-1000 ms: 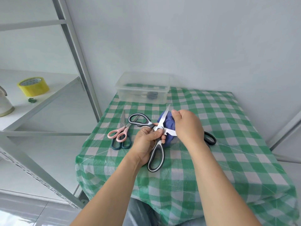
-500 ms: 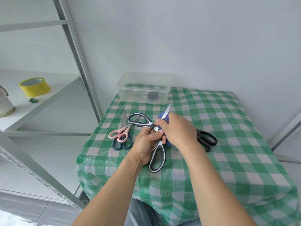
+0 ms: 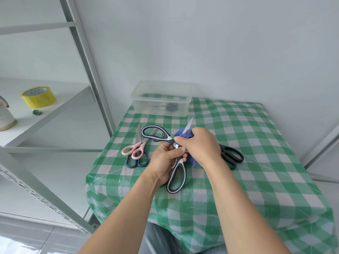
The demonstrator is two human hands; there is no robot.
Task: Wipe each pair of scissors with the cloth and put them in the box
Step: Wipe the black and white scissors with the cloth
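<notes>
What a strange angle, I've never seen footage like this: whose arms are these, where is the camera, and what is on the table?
There is no machine: the arms belong to a person wearing a camera on the head, looking down at the hands. The left hand holds the black-and-white scissors, handles spread; the right hand holds a blue cloth against the blade. On the green checked table lie pink scissors over teal scissors, black scissors, and a clear box at the back.
</notes>
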